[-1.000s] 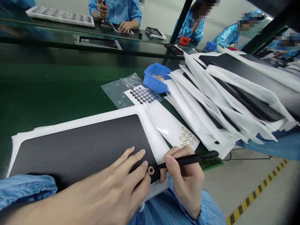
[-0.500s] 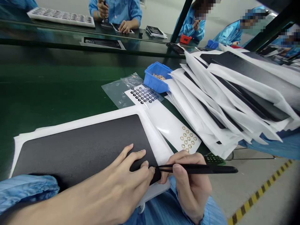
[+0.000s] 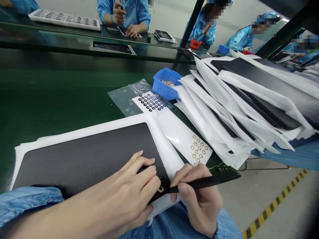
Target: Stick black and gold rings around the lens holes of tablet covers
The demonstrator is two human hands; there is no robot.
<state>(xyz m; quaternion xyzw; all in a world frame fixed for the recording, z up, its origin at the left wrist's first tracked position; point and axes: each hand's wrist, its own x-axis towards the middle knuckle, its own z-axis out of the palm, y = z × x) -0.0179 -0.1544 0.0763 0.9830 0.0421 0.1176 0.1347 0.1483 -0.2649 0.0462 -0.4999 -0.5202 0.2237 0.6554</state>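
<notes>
A matte black panel lies on white backing paper in front of me. My left hand rests on its lower right corner with the fingers spread. My right hand is shut on black tweezers, whose tips reach that corner beside my left fingertips. A small gold ring shows at the tips, and a dark round spot lies just above it. Nearby are a white sheet of gold rings and a sheet of black rings.
A blue bin of small gold parts stands beyond the sheets. To the right lies a large pile of paper-wrapped black panels. Co-workers in blue smocks work across the green bench. A yellow-and-black floor stripe runs lower right.
The tweezers have swung from level to slanting down at the panel corner. My right hand has shifted slightly right, and my left fingers have spread a little on the panel.
</notes>
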